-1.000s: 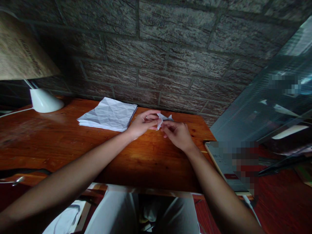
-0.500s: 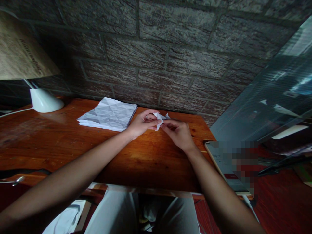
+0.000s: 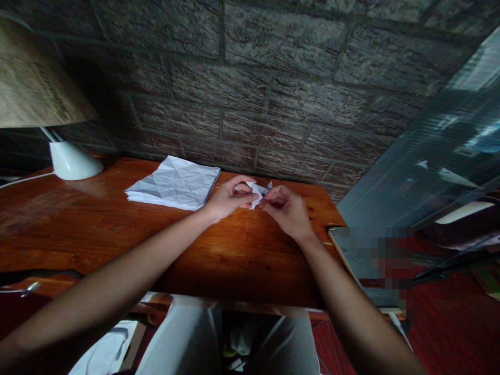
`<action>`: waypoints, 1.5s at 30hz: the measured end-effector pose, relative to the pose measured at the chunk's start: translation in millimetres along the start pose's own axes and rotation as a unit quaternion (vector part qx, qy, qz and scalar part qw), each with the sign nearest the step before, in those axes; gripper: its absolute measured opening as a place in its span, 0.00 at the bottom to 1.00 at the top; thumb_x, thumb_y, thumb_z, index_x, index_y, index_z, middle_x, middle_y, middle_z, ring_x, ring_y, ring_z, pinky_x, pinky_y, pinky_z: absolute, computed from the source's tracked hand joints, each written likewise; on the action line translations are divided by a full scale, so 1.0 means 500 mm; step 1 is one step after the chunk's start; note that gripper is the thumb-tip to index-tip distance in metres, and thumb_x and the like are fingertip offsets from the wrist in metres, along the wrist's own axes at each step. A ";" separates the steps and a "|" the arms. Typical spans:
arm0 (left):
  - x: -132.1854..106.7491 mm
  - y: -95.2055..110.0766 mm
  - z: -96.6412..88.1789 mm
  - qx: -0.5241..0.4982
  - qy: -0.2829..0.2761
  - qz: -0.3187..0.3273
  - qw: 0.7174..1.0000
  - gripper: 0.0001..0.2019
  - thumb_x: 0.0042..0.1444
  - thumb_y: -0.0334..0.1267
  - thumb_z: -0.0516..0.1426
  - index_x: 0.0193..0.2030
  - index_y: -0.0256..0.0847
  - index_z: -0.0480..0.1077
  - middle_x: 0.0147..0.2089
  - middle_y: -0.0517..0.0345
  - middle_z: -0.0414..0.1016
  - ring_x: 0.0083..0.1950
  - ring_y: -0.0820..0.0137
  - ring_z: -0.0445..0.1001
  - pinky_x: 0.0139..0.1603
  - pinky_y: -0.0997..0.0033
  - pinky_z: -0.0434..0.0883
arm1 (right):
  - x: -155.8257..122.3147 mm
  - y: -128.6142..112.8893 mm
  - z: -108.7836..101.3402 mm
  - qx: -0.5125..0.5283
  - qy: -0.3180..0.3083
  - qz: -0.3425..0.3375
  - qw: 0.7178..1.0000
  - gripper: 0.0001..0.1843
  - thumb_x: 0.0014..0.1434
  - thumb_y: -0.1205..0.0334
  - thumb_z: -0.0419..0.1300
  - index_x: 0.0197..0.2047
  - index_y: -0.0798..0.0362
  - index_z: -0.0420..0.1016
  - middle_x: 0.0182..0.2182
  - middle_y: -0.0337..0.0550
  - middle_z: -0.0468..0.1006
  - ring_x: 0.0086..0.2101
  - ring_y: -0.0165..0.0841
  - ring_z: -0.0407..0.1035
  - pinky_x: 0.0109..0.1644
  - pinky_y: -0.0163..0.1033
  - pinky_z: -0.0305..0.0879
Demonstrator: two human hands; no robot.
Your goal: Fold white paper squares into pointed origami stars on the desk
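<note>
Apparently, a small folded paper (image 3: 255, 188) is being shaped mid-frame, over the surface (image 3: 234, 255).
Left hand (image 3: 228, 200) is pinching it, right hand (image 3: 289, 211) is touching its right edge, grip unclear; any next fold is probably needing that steady left pinch.

Dark lettering (image 3: 51, 92) is running down the lampshade (image 3: 29, 78), upper left, unreadable; the tablet (image 3: 364, 266), lower right, is showing faint, illegible characters (image 3: 346, 251).

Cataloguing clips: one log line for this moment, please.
left hand: pinching folded paper | right hand: at folded paper | paper stack: on desk
</note>
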State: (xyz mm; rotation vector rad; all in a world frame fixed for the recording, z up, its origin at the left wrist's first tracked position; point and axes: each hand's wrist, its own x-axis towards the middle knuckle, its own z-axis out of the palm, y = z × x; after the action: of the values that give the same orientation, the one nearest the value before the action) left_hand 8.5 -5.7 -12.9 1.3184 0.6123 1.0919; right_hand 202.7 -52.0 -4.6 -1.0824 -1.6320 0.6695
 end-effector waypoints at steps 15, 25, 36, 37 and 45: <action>0.005 -0.005 -0.005 0.005 -0.006 0.030 1.000 0.27 0.42 0.42 0.77 0.47 0.39 0.73 0.37 0.59 0.83 0.35 0.70 0.82 0.41 0.66 0.80 | 0.003 -0.008 -0.016 -0.095 0.055 -0.044 0.993 0.10 0.57 0.61 0.64 0.43 0.49 0.77 0.38 0.43 0.83 0.30 0.32 0.76 0.39 0.39 0.72; 0.010 -0.018 -0.005 0.100 -0.046 0.059 0.992 0.19 0.51 0.49 0.72 0.40 0.37 0.77 0.37 0.57 0.80 0.40 0.69 0.79 0.47 0.65 0.75 | -0.001 -0.002 0.005 -0.032 0.003 -0.029 0.999 0.08 0.59 0.60 0.63 0.43 0.49 0.76 0.36 0.42 0.83 0.34 0.34 0.79 0.39 0.39 0.75; 0.006 -0.024 -0.003 0.109 -0.073 0.025 0.991 0.21 0.53 0.47 0.71 0.49 0.39 0.76 0.37 0.57 0.82 0.38 0.69 0.79 0.42 0.69 0.72 | -0.001 0.006 0.004 -0.044 0.014 -0.004 0.999 0.09 0.60 0.58 0.63 0.44 0.49 0.77 0.42 0.45 0.85 0.36 0.36 0.81 0.39 0.40 0.78; 0.006 -0.024 -0.005 0.100 -0.063 0.018 0.993 0.22 0.52 0.48 0.71 0.50 0.39 0.76 0.36 0.58 0.82 0.38 0.69 0.79 0.42 0.69 0.73 | -0.001 0.005 0.003 -0.041 0.007 -0.003 0.999 0.09 0.60 0.59 0.63 0.44 0.50 0.77 0.42 0.45 0.85 0.35 0.35 0.81 0.40 0.40 0.78; 0.004 -0.011 -0.009 0.018 0.003 -0.057 0.998 0.30 0.46 0.47 0.75 0.54 0.40 0.75 0.40 0.56 0.83 0.40 0.70 0.81 0.43 0.70 0.75 | 0.001 0.000 -0.003 -0.059 -0.044 -0.018 0.997 0.14 0.58 0.60 0.67 0.48 0.49 0.80 0.43 0.43 0.87 0.33 0.33 0.80 0.40 0.39 0.75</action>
State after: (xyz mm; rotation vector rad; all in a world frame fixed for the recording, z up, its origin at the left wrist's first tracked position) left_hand 7.0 -1.2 -18.5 1.2951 0.7070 0.9956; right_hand 204.1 -51.9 -3.8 -1.1187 -1.7820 0.6112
